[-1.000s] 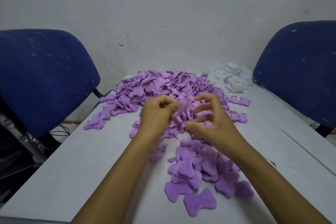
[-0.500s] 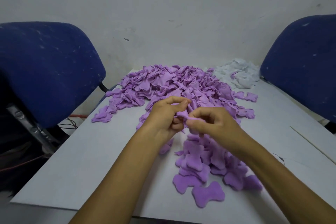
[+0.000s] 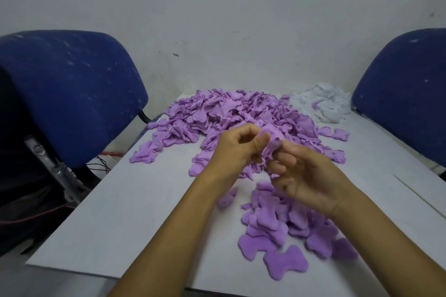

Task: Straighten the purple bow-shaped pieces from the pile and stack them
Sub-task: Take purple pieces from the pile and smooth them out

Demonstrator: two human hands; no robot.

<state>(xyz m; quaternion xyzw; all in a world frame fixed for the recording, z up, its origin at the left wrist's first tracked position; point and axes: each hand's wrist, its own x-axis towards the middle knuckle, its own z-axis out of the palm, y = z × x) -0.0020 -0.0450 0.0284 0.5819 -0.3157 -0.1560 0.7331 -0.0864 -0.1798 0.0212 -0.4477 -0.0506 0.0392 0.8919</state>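
While both hands, left hand (image 3: 235, 149) and right hand (image 3: 311, 178), pinch one crumpled purple piece (image 3: 271, 143), the pile (image 3: 229, 113) lies behind.

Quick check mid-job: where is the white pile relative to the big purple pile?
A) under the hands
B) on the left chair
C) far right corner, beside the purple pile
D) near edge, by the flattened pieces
C: the white pile lies at the table's far right corner, right beside the big purple pile, near the right chair.

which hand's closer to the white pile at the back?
Right. The right hand sits below and left of the white pile; the left hand is farther left, across the purple piece both pinch.
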